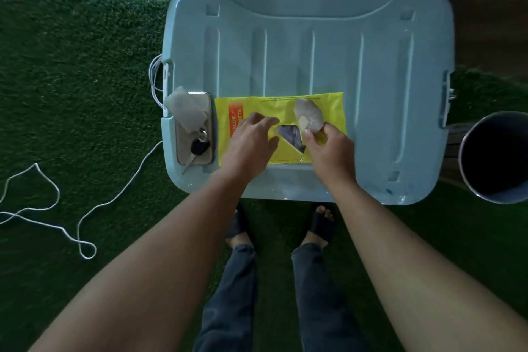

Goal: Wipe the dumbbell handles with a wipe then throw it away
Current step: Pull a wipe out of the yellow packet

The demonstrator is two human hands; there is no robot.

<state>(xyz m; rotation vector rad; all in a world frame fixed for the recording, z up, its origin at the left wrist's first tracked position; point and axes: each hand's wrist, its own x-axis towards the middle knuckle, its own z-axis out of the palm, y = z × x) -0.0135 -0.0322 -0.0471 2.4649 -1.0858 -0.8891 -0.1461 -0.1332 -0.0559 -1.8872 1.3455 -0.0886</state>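
Yellow wipe pack (257, 107) on blue tub lid (371, 80), green turf (71, 80)

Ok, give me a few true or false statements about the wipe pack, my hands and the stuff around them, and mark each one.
1. The pack lies on the blue lid. True.
2. The right hand pinches the pack's flap, which is peeled back. True.
3. The key lies on the grass. False: it lies on the phone, which sits on the lid left of the pack.
4. The bucket stands on the lid. False: it stands off the lid, to its right.
5. The left hand rests on the pack, fingers by the opening. True.
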